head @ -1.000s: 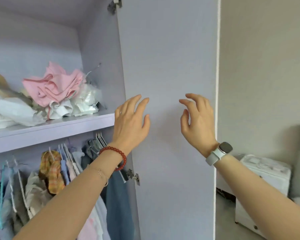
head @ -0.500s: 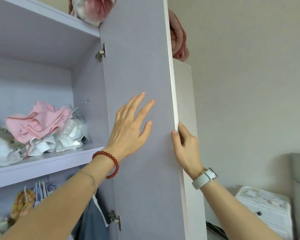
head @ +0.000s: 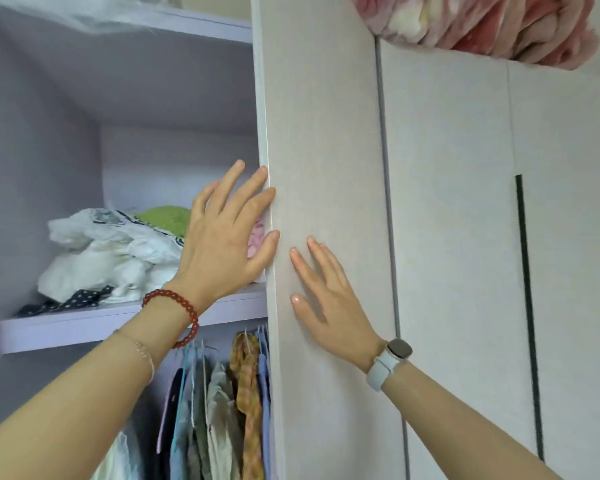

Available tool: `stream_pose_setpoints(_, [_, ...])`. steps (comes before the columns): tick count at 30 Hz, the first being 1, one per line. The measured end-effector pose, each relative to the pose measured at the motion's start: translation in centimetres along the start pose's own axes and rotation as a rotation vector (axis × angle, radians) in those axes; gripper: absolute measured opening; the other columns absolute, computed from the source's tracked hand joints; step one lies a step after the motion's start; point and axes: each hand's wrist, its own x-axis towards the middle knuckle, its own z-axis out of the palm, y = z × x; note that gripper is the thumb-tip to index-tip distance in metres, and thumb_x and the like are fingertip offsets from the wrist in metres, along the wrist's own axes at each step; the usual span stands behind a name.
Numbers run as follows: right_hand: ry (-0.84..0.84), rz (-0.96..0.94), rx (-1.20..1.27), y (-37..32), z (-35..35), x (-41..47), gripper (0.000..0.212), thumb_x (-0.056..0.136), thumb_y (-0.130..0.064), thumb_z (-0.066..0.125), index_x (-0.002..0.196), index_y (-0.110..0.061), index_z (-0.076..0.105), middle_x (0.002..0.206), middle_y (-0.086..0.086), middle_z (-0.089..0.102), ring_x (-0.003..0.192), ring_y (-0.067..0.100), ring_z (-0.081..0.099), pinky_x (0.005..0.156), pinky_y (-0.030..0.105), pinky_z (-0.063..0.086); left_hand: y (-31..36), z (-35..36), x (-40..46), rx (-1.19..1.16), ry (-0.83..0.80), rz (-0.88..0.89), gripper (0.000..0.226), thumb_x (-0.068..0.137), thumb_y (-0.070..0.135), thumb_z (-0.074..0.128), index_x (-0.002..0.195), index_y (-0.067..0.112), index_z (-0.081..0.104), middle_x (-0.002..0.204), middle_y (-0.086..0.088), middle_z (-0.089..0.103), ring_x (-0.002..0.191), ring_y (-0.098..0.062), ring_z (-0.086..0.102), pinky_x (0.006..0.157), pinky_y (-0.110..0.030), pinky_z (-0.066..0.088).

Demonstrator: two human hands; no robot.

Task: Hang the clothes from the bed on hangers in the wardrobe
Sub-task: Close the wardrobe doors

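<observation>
So both hands are sitting on the wardrobe door [head: 326, 168] right now. The left hand [head: 222, 244] is spread out with relaxed fingers, its fingertips [head: 269, 195] touching the door's left edge, not gripping anything. The right hand [head: 329, 299] is lying flat and released against the door's front face, just right of that edge, fingers straight and pointing up. There's a red bead bracelet [head: 177, 310] on the left wrist and a watch with a pale strap [head: 388, 362] on the right one.

Left of the door the wardrobe is showing its inside: a shelf [head: 84, 323] carrying a crumpled heap of white fabric [head: 111, 251] with something green [head: 167, 218] behind it, farther back. Under the shelf the hung clothes [head: 222, 403] are dangling in a tight row on hangers, blues, beige and a yellow-orange plaid piece among them. Up top on the right, a pink floral blanket [head: 482, 22] is bulging over the wardrobe's top edge. The bed isn't in view.
</observation>
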Motion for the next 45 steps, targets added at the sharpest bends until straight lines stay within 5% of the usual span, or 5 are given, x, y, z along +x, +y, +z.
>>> stream_pose_setpoints(10, [-0.335, 0.137, -0.287, -1.1, 10.7, 6.3, 0.069, 0.095, -0.039, 0.035, 0.144, -0.03, -0.012, 0.151, 0.005, -0.025, 0.138, 0.029, -0.023, 0.114, 0.048, 0.0, -7.7, 3.1, -5.1, 0.515, -0.63, -0.438, 0.067, 0.093, 0.057, 0.025, 0.146, 0.034, -0.008, 0.156, -0.006, -0.012, 0.142, -0.032, -0.013, 0.11, -0.059, 0.002])
stream_pose_setpoints(21, [-0.672, 0.122, -0.492, 0.9, 14.3, 5.1, 0.067, 0.096, -0.031, 0.038, 0.146, -0.03, -0.007, 0.15, 0.0, -0.03, 0.137, 0.031, -0.026, 0.11, 0.059, 0.003, -8.5, 8.0, -7.2, 0.547, -0.832, -0.553, 0.074, 0.095, 0.054, 0.029, 0.144, 0.027, -0.019, 0.156, -0.009, -0.01, 0.141, -0.034, -0.011, 0.109, -0.06, 0.005])
stream_pose_setpoints(29, [-0.104, -0.025, -0.271, -0.7, 12.9, 4.1, 0.033, 0.082, -0.022, 0.041, 0.1, -0.018, 0.068, 0.108, 0.005, 0.065, 0.107, 0.025, 0.058, 0.094, 0.053, 0.041, -8.5, 3.3, -7.5, 0.316, -0.436, -0.469, 0.039, 0.088, 0.029, 0.039, 0.117, 0.012, 0.059, 0.123, -0.011, 0.057, 0.11, -0.029, 0.054, 0.093, -0.044, 0.037])
stream_pose_setpoints(36, [0.198, -0.068, 0.196, -8.5, 15.1, 1.2, 0.029, 0.083, -0.019, 0.041, 0.095, -0.013, 0.067, 0.089, -0.002, 0.065, 0.091, 0.015, 0.05, 0.084, 0.031, 0.035, -7.0, -8.7, -12.3, 0.423, -0.12, -0.509, 0.028, 0.083, 0.023, 0.042, 0.086, 0.012, 0.068, 0.071, -0.002, 0.063, 0.062, -0.026, 0.055, 0.065, -0.029, 0.037])
stream_pose_setpoints(45, [0.064, -0.198, 0.71, -24.4, 20.0, -2.7, 0.031, 0.084, -0.014, 0.041, 0.1, -0.005, 0.066, 0.098, 0.008, 0.064, 0.09, 0.021, 0.05, 0.084, 0.03, 0.041, -5.2, -25.9, -19.4, 0.992, -0.367, -0.509, 0.02, 0.083, 0.024, 0.051, 0.091, 0.015, 0.066, 0.105, -0.005, 0.064, 0.106, -0.031, 0.052, 0.089, -0.042, 0.028])
